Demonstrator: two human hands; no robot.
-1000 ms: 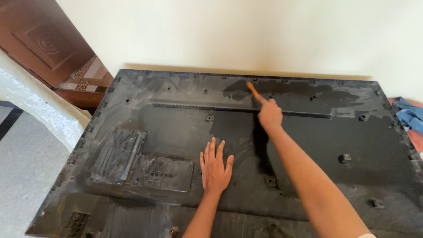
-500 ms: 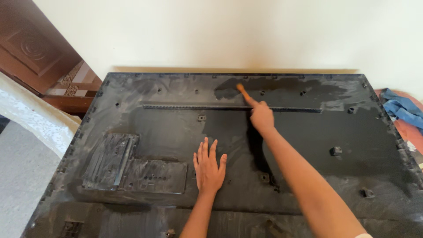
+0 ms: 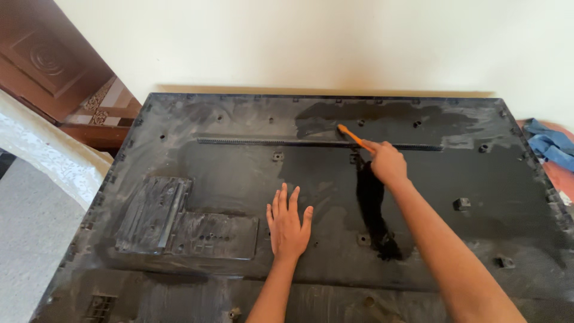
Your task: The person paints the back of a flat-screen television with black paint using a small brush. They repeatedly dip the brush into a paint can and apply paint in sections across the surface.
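Head view: large black plastic back panel (image 3: pixel 179 155) laid flat, dusty grey, studded with screw bosses (darker wiped patch beyond right fingers). Right hand (image 3: pixel 387 162) closed around orange-handled brush (image 3: pixel 350 136), tip pressed at ribbed strip (image 3: pixel 263 141). Left hand (image 3: pixel 288 224) flat, fingers spread. Since earlier frame, brush shifted slightly.

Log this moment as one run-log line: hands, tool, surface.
left hand: flat on dusty black panel | right hand: grips orange-handled brush, tip on panel near vent strip | blue cloth: right edge
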